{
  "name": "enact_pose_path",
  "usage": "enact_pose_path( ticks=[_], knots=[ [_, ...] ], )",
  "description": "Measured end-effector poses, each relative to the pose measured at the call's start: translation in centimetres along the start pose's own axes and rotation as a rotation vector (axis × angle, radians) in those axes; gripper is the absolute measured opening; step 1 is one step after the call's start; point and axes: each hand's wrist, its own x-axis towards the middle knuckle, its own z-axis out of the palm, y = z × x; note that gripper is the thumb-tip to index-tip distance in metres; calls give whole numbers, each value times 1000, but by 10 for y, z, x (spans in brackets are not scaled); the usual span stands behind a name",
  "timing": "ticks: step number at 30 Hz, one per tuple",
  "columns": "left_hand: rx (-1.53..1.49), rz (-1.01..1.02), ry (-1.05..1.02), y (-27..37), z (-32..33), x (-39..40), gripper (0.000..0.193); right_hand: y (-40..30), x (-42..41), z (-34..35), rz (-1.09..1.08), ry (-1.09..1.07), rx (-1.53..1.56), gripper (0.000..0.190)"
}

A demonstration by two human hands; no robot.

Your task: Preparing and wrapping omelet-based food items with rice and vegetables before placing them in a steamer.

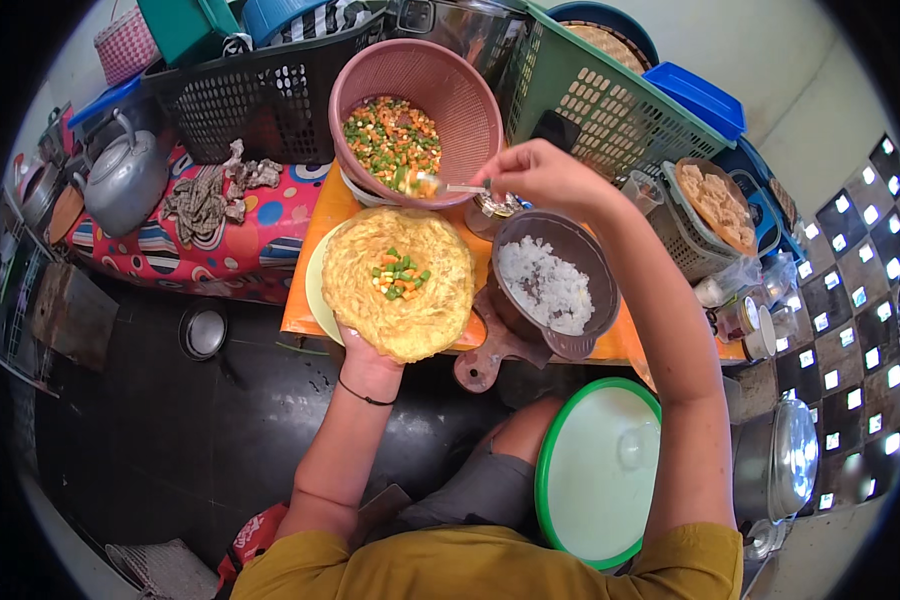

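Note:
My left hand [369, 351] supports a round yellow omelette [435, 300] from below, its fingers hidden underneath. A small heap of diced vegetables [399, 274] lies on the omelette. Under its left side a pale green plate [316, 289] shows. My right hand [529, 174] holds a metal spoon [461, 188] by the handle; its bowl, loaded with diced vegetables, is over the near rim of a pink plastic colander [461, 97]. More mixed diced vegetables [394, 139] lie in that colander. Right of the omelette, a dark plastic colander [602, 270] holds white rice [546, 285].
A wooden board [480, 371] juts past the orange table's [300, 300] front edge, partly under the dark colander. Behind stand a black basket [232, 112] and a green basket [600, 105]. A glass jar [484, 220] is near my right hand. A green-rimmed lid [600, 480] lies beside my leg.

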Motion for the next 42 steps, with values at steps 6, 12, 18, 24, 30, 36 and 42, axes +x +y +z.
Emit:
enact_pose_path(
  ticks=[6, 12, 18, 24, 30, 36, 42],
  knots=[
    [-104, -51, -32, -14, 9, 0, 65, -12, -55, 50, -172, 42, -303, 20],
    [-82, -62, -11, -17, 20, -1, 61, -21, -91, 69, -530, 363, -803, 22],
    [-43, -71, -19, -15, 20, 1, 61, -13, -90, 66, -550, 462, -681, 22],
    [34, -31, 31, -10, 15, -6, 64, 18, -28, 44, -350, 648, -691, 22],
    [-7, -95, 1, -16, 16, -24, 66, 52, 21, 34, -452, 498, -932, 31],
    [-46, -101, 70, -17, 28, -47, 65, 55, -22, -4, -368, 539, -729, 29],
    [-28, -145, 36, -24, 24, -62, 67, 94, -67, -10, -82, 128, -610, 28]
  ],
)
